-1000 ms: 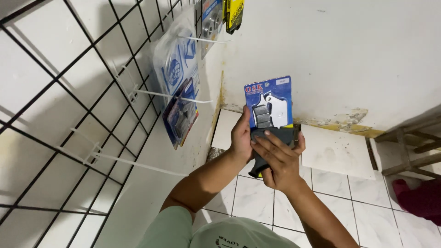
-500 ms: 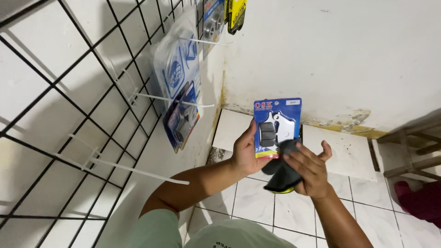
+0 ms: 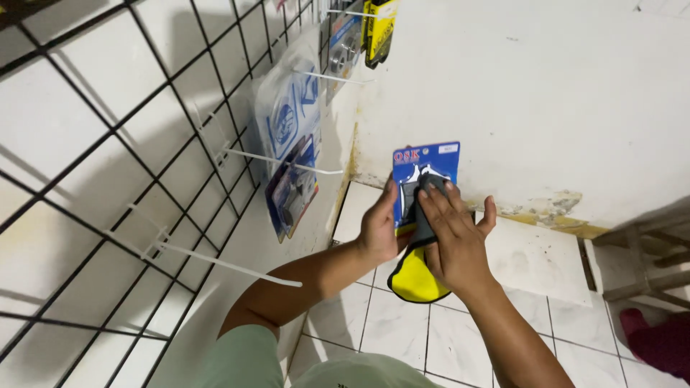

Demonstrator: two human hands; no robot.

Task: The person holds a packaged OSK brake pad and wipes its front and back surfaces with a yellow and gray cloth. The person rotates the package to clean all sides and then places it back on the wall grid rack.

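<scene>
Plainly clasped in the left hand (image 3: 379, 228): a blue carded blister pack (image 3: 424, 172), held upright by its left edge, thumb at the front and fingers behind, out of sight. Pressed against the card's face by the right hand (image 3: 454, 237): a dark grey cloth (image 3: 425, 208), pinned flat under the fingertips (image 3: 435, 195), with its yellow underside (image 3: 415, 276) hanging loose below the card's bottom edge. Right thumb spread out to the side, clear of the cloth. So: left hand closed around the pack, right hand bearing down on the cloth with fingers extended rather than curled into a fist. Pack raised in front of the white wall (image 3: 539, 93), above the tiled floor (image 3: 374, 316), roughly level with the stained strip at the wall's foot.

Just left of the hands, fixed to the side wall: a black wire grid panel (image 3: 108, 144) with white pegs sticking out. Hanging on one peg (image 3: 287, 159), near the pack but not touching it: a bunch of similar blue blister packs (image 3: 291, 144) under clear plastic. Higher up, at the top edge of view: a yellow and black package (image 3: 379, 29) on another peg. Lower down: a bare peg (image 3: 223, 266) jutting toward the left forearm.

Down at the bottom edge: a pale green sleeve (image 3: 244, 356). Off at the far right: part of a grey wooden frame (image 3: 647, 251) on the floor, with something dark red (image 3: 658, 338) beside it, too cut off to identify.
</scene>
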